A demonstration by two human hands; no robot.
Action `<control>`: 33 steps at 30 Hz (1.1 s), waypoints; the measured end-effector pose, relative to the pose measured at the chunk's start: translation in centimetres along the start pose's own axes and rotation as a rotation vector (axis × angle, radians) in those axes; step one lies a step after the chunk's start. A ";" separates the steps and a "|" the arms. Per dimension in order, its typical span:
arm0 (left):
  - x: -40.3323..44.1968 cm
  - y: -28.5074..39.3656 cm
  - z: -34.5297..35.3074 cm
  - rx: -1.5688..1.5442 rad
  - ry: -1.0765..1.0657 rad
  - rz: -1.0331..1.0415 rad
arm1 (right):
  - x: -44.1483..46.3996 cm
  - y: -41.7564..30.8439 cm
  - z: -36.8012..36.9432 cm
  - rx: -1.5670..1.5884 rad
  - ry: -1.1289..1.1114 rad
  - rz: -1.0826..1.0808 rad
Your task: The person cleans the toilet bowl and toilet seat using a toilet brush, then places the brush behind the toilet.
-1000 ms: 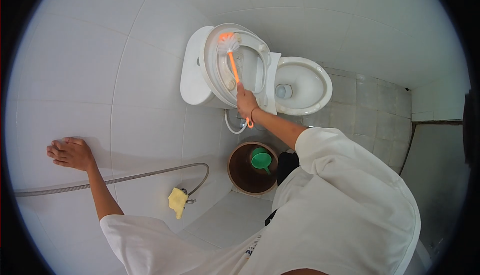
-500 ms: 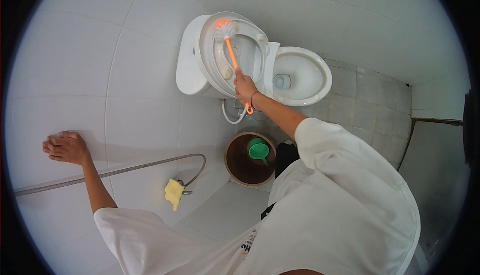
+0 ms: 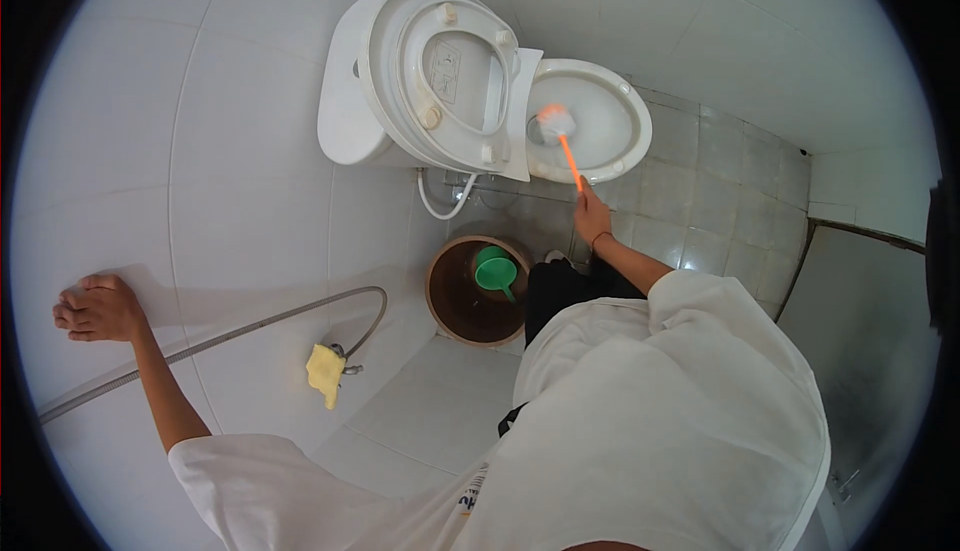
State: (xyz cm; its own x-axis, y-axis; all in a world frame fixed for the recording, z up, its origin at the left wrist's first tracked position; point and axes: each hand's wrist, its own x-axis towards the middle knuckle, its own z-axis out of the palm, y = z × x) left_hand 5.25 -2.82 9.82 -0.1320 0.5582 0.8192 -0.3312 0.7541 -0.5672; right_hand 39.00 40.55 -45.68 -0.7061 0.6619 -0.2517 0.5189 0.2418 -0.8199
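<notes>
My right hand is closed around the orange handle of a toilet brush. The brush's white and orange bristle head is down inside the bowl of the white toilet, near the drain hole, which it partly covers. Behind the bowl, the toilet seat and lid stand raised against the tank. Far to the left, my left hand leans on the tiled wall with its fingers apart and slightly bent, holding nothing.
A brown bucket with a green dipper in it stands between my legs and the wall. A yellow cloth hangs on a wall tap with a metal hose. A door is at the right.
My right hand has moved the toilet brush from the raised seat down and right into the bowl. My left hand stays on the wall; the whole view has shifted a little.
</notes>
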 end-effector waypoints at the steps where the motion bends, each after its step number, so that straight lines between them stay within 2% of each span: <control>1: 0.2 0.0 -0.2 0.024 -0.030 0.003 | 0.3 2.0 -0.3 -0.100 -0.015 0.026; 2: 0.2 0.2 -0.2 0.046 -0.055 0.006 | 0.3 3.5 -1.0 -0.156 -0.075 0.014; 5: -1.0 -1.3 2.8 0.043 0.045 0.051 | -1.4 5.8 -1.4 -0.289 -0.251 0.013; 10: -0.7 -1.2 2.0 0.067 -0.037 0.053 | -2.8 4.1 0.4 -0.455 -0.504 0.001; 13: -0.6 -1.0 1.8 0.025 -0.014 0.063 | -2.4 4.1 3.8 -0.418 -0.463 -0.094; 16: -1.3 -2.0 3.3 0.142 -0.085 0.062 | -1.9 4.1 5.1 -0.402 -0.448 0.042; 18: -1.4 -2.4 3.7 0.063 -0.026 0.045 | -0.5 4.1 4.4 -0.279 -0.442 0.033; 19: -0.8 -1.5 3.0 -0.094 0.067 0.037 | -0.3 3.3 3.6 -0.217 -0.440 0.038; 21: -0.7 0.4 1.0 -0.217 0.084 0.011 | 0.9 -0.7 0.7 -0.101 -0.532 0.358; 22: -0.9 1.1 -0.4 -0.178 0.005 -0.003 | 1.2 -2.3 -0.4 -0.046 -0.576 0.514; 25: -0.3 2.6 -3.3 -0.069 -0.208 -0.040 | 0.2 3.1 1.3 -0.337 -0.528 0.056; 26: 0.0 2.6 -3.4 -0.032 -0.272 -0.054 | -0.6 3.3 1.6 -0.347 -0.514 0.079; 29: -0.7 -0.6 1.4 -0.164 0.037 0.005 | -1.2 2.8 3.4 -0.344 -0.404 0.093; 31: -0.2 0.1 0.3 -0.191 -0.005 0.006 | 1.6 0.7 5.7 -0.269 -0.416 0.208; 33: -1.1 -1.0 1.8 -0.031 -0.137 0.021 | 3.9 -1.2 6.1 -0.199 -0.458 0.356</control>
State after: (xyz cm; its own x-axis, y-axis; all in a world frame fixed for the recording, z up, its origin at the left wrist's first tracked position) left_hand 4.02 -4.84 9.60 -0.2659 0.5230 0.8098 -0.2978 0.7544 -0.5850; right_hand 32.69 38.54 -48.83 -0.5855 0.3647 -0.7240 0.8097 0.2192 -0.5444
